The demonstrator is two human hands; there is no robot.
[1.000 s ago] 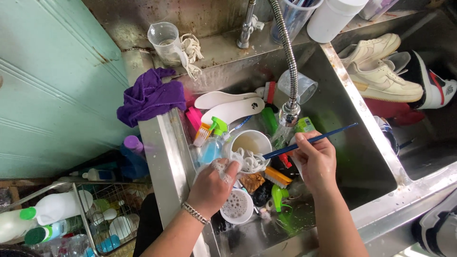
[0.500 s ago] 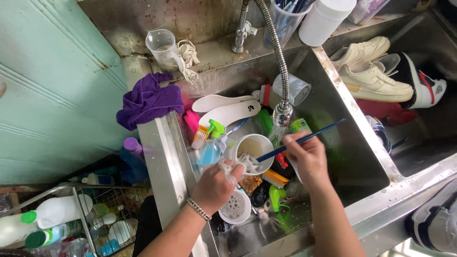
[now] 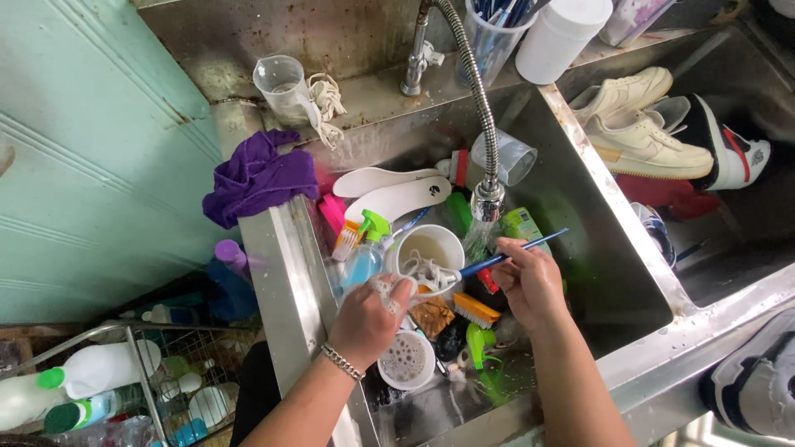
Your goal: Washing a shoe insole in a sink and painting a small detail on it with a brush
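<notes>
Blue brush (image 3: 505, 257) | thin-handled, right hand (image 3: 530, 281) | left hand (image 3: 368, 319) soapy

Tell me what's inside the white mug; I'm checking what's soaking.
The white mug holds murky liquid, with white shoelaces draped over its rim. Anything beneath the liquid is hidden.

The left hand (image 3: 368, 319) closes over a soapy white lace (image 3: 426, 271), so the part inside the palm is hidden. The right hand (image 3: 530, 281) covers the middle of the blue brush (image 3: 505, 257), whose bristle end is too small to make out. Clutter buries the sink (image 3: 596, 273) floor. The picture's top edge cuts off the faucet (image 3: 464, 74), white canister (image 3: 559, 37) and cup of brushes (image 3: 493, 37); the bottom right corner crops a dark sneaker (image 3: 758, 385).
</notes>
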